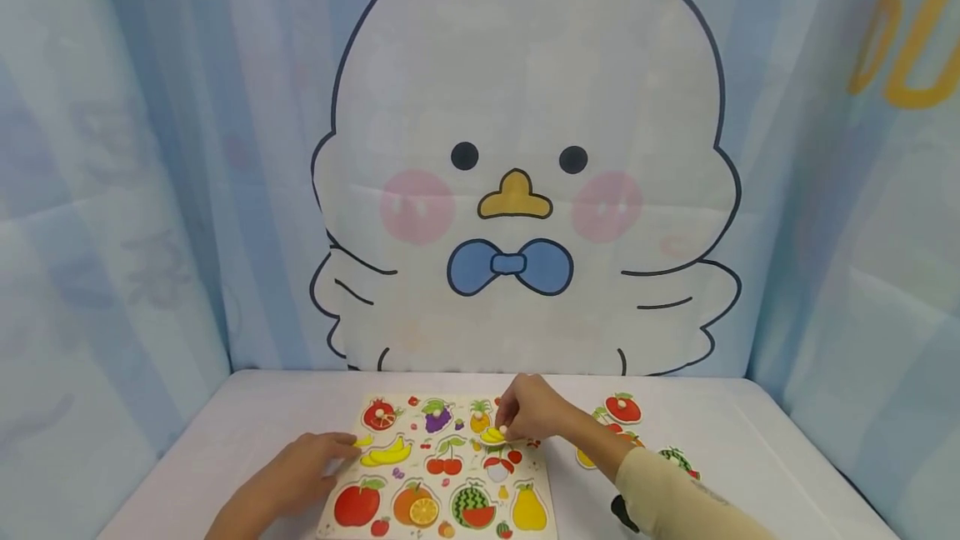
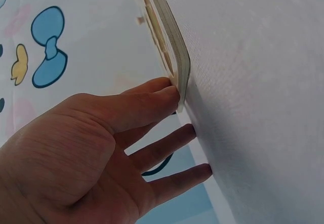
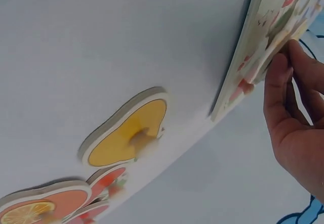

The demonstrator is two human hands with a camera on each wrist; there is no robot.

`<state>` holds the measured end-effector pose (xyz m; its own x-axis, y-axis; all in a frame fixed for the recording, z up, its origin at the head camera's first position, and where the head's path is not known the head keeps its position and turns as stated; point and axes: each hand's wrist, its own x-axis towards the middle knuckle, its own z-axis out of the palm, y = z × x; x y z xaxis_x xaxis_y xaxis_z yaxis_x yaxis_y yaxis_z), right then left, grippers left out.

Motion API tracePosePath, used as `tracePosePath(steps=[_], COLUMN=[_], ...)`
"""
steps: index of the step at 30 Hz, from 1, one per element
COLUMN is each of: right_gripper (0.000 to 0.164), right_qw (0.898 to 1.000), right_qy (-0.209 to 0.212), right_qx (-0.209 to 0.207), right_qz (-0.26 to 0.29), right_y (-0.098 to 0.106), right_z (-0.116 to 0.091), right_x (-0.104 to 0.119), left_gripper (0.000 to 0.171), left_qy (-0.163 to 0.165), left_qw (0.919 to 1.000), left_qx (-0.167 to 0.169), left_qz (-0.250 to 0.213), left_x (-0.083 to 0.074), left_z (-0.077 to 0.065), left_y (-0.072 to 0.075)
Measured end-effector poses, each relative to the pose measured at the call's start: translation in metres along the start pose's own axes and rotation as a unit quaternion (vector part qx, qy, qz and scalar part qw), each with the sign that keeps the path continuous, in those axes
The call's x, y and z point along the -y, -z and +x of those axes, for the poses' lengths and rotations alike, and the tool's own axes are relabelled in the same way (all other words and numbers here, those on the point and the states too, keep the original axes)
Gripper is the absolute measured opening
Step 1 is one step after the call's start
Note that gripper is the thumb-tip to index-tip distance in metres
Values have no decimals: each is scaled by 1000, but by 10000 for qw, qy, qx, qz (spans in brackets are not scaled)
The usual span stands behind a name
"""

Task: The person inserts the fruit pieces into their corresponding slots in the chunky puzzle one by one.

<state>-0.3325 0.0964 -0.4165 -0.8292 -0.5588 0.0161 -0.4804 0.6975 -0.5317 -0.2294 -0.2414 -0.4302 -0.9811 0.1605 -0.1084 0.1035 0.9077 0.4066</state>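
Note:
A wooden fruit puzzle board [image 1: 416, 469] lies on the table. My left hand [image 1: 303, 469] touches its left edge; in the left wrist view the thumb and index finger meet the board's corner [image 2: 183, 77], and the other fingers stretch down to the table. My right hand [image 1: 534, 408] pinches a yellow, banana-like puzzle piece [image 1: 492, 435] just above the board, below the pineapple piece [image 1: 480, 418]. In the right wrist view, this piece is seen nearly edge-on at the fingertips. A pomegranate piece [image 1: 380, 415] and a grape piece [image 1: 437, 416] sit in the top row.
Loose pieces lie right of the board: a red fruit piece [image 1: 623, 408], a watermelon piece [image 1: 678, 461], a yellow pear-shaped piece [image 3: 129, 130] and an orange piece [image 3: 48, 201], partly overlapping. A dark object [image 1: 624, 513] shows under the right sleeve. A printed curtain [image 1: 825, 215] encloses the table.

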Motion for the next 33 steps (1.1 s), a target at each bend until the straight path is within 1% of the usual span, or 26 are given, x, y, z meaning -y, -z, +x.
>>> tracePosePath(steps=[6, 9, 14, 21, 28, 33], right_gripper=[15, 15, 14, 13, 12, 15], right_qw=[9998, 9998, 9997, 9993, 9985, 9977], right_qy=[-132, -102, -28, 168, 222, 304], right_qx=[13, 76, 134, 211, 307, 351], right_qz=[-127, -131, -202, -266, -406, -495], right_y=[-14, -21, -28, -35, -41, -47], right_z=[16, 21, 25, 30, 36, 42], right_x=[20, 31, 46, 58, 67, 74], left_gripper=[32, 32, 33, 32, 32, 31], left_qy=[144, 106, -70, -58, -42, -91], left_qw=[9999, 9999, 10000, 9999, 10000, 9999], left_qx=[-22, -46, -61, -75, -58, -107], left_qz=[-46, 37, 32, 94, 55, 63], left_x=[0, -1, -2, -3, -1, 0], left_z=[-3, -4, -4, -5, -5, -4], left_y=[0, 0, 1, 1, 1, 1])
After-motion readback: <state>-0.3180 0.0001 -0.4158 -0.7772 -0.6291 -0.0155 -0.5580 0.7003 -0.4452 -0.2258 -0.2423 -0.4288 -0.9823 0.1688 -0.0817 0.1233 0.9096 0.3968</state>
